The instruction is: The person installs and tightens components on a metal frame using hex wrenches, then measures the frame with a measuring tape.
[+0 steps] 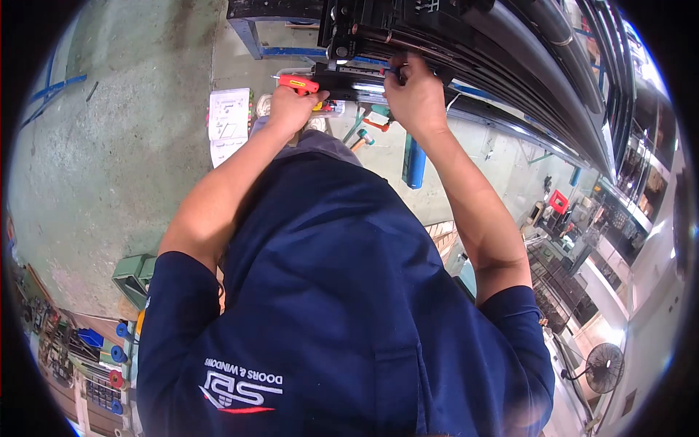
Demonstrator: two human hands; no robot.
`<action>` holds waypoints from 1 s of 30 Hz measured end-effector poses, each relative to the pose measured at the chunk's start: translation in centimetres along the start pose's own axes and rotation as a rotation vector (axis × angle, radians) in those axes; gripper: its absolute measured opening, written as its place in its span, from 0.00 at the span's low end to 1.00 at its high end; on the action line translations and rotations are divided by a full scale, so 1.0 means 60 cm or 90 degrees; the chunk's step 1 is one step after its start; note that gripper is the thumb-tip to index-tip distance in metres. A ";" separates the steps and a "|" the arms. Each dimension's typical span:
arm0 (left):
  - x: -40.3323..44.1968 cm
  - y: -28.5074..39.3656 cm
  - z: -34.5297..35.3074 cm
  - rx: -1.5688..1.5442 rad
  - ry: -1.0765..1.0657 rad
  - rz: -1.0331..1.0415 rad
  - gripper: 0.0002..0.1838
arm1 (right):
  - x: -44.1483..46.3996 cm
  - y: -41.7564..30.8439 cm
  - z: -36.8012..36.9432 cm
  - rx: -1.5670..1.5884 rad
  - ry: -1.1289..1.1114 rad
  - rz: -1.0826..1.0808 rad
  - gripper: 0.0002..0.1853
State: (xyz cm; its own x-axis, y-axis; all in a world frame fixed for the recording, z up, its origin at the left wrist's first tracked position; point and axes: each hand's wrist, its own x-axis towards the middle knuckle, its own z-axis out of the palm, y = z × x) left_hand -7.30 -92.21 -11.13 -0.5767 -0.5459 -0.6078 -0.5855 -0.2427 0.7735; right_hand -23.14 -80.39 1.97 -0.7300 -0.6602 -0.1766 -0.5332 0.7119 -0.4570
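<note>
My left hand point(291, 109) is closed around a red-orange hand tool point(300, 82) with a yellow label and a thin tip pointing left. It is beside the end of a long black metal profile point(349, 86). My right hand point(416, 95) is closed, fingertips pinched together at the upper side of that profile. A small red and dark piece point(386, 71) shows at those fingertips; what exactly they grip is hidden.
Long black profiles point(510, 65) are stacked at upper right. Below the work lie a mallet point(362, 138), a green and orange tool point(376, 116) and a printed drawing sheet point(228, 116). A blue cylinder point(415, 164) hangs lower. A fan point(604, 366) stands far right.
</note>
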 end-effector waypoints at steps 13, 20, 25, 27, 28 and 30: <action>0.008 -0.017 0.004 -0.010 -0.004 0.005 0.16 | 0.006 -0.008 0.009 0.592 -0.121 0.407 0.15; 0.008 -0.013 0.003 0.011 -0.009 0.005 0.16 | 0.012 -0.010 0.005 0.413 -0.159 0.323 0.10; 0.009 -0.017 0.004 -0.011 -0.008 0.005 0.17 | 0.015 0.017 -0.005 -0.002 -0.086 0.019 0.12; 0.009 -0.018 0.003 -0.020 0.009 0.021 0.18 | 0.015 0.020 -0.012 -0.147 -0.070 -0.084 0.14; 0.010 -0.017 0.002 -0.009 0.002 0.010 0.18 | 0.016 0.026 -0.012 -0.194 -0.058 -0.199 0.15; 0.008 -0.013 0.000 0.002 -0.004 -0.002 0.18 | 0.016 0.032 -0.016 -0.240 -0.047 -0.315 0.16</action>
State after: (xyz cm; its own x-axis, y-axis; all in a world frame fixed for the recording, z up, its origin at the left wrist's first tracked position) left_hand -7.12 -92.29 -12.04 -0.5781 -0.5403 -0.6114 -0.5892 -0.2419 0.7709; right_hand -25.29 -79.42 1.79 -0.3343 -0.9383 -0.0882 -0.9243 0.3447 -0.1635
